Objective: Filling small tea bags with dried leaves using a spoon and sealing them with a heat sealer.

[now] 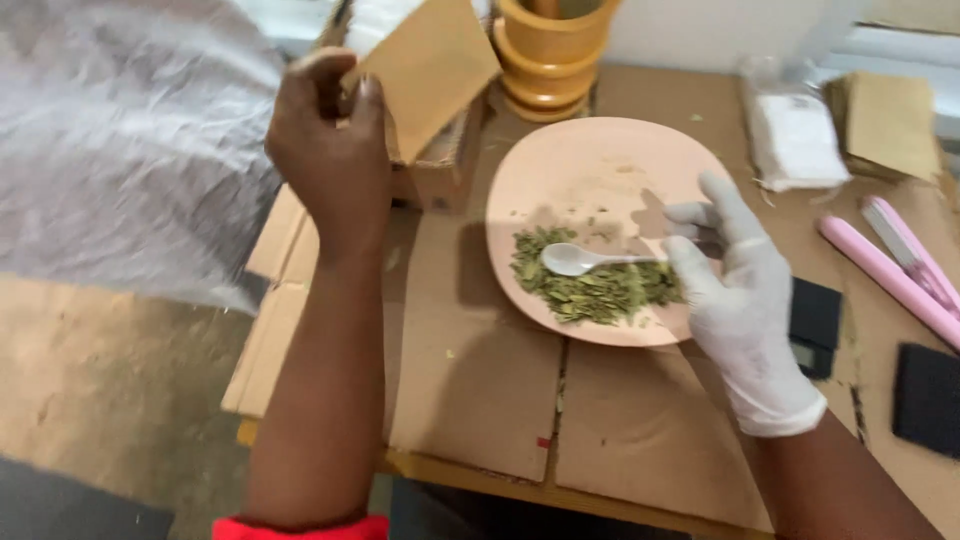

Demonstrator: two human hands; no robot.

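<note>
While the white plastic spoon lies with its bowl on a heap of dried green leaves in the pink plate, the gloved right hand pinches its handle between thumb and fingers. Lifted above the cardboard-covered table, the bare left hand is closed on a brown paper pouch. Behind the plate stands a yellow wooden mortar; to the right lie a pink sealing tool and a stack of pouches.
</note>
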